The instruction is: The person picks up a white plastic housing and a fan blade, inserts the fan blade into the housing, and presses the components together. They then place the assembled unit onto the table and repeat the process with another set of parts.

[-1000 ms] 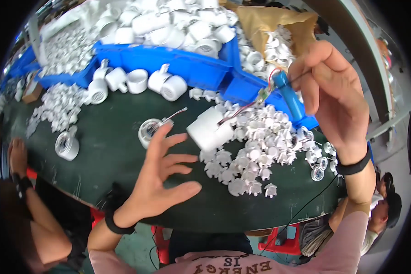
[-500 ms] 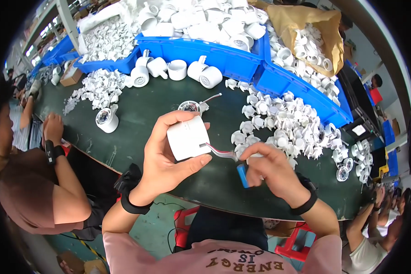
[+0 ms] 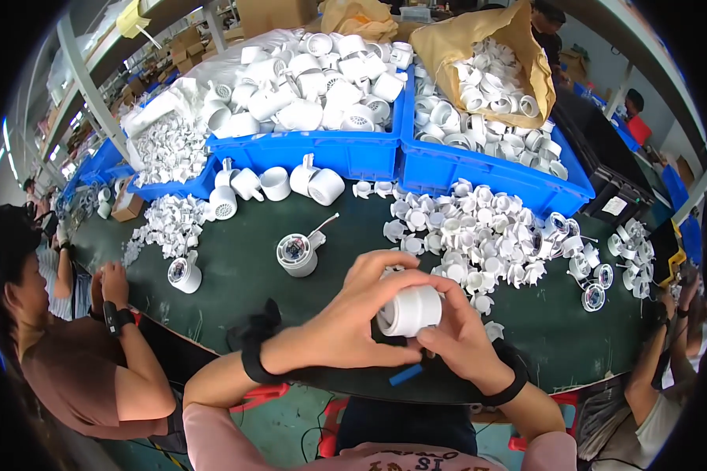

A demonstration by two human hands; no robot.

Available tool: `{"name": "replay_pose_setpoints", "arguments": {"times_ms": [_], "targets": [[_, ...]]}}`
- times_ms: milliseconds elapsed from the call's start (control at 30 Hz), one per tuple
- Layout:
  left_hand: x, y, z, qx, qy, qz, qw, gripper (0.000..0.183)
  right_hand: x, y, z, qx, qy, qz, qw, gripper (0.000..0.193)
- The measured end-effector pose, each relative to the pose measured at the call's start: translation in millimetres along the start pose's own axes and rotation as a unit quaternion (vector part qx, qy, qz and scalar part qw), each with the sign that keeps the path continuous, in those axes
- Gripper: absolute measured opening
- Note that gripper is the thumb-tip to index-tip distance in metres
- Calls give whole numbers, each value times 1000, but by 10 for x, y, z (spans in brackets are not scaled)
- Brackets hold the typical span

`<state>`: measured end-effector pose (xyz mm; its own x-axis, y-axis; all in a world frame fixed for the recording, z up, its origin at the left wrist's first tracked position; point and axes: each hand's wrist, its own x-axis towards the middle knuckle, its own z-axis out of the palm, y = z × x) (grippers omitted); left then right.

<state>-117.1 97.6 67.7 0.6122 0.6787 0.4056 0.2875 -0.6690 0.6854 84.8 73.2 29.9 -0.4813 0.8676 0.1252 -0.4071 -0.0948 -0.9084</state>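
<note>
Between my hands is a white cylindrical plastic housing [image 3: 410, 311], tilted above the near part of the table. My left hand [image 3: 361, 310] grips it from the left, fingers curling over its top. From the right my right hand [image 3: 473, 341] grips it too, thumb low on its side. The wires seen earlier are hidden now. A blue stick [image 3: 406, 374] lies under my hands near the table edge. Left of my hands, a white round unit [image 3: 297, 255] stands with its inside parts facing up and a wire sticking out. Another such unit [image 3: 184, 275] stands further left.
Blue bins [image 3: 314, 153] heaped with white plastic cups line the back, with a brown paper bag [image 3: 542, 78] on the right one. Loose white clips [image 3: 479, 235] spread across the right of the dark green table [image 3: 243, 314]. A co-worker [image 3: 86, 353] sits at left.
The view has tilted up. My right hand has left the wires and come onto the housing, which has turned and moved right with my left hand.
</note>
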Motion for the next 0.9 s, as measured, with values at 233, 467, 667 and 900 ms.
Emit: {"name": "replay_pose_setpoints", "arguments": {"times_ms": [233, 467, 667, 900], "targets": [[939, -1724, -1482, 240, 414, -398, 782, 95, -278, -205, -81, 22, 57, 101, 993, 62], [1315, -2118, -1413, 399, 400, -418, 712, 91, -310, -274, -201, 31, 98, 125, 987, 58], [984, -1363, -1018, 211, 418, -80, 880, 64, -286, -269, -237, 61, 98, 82, 990, 68], [170, -237, 343, 284, 128, 67, 948, 58, -487, -136, -198, -17, 65, 47, 997, 62]]}}
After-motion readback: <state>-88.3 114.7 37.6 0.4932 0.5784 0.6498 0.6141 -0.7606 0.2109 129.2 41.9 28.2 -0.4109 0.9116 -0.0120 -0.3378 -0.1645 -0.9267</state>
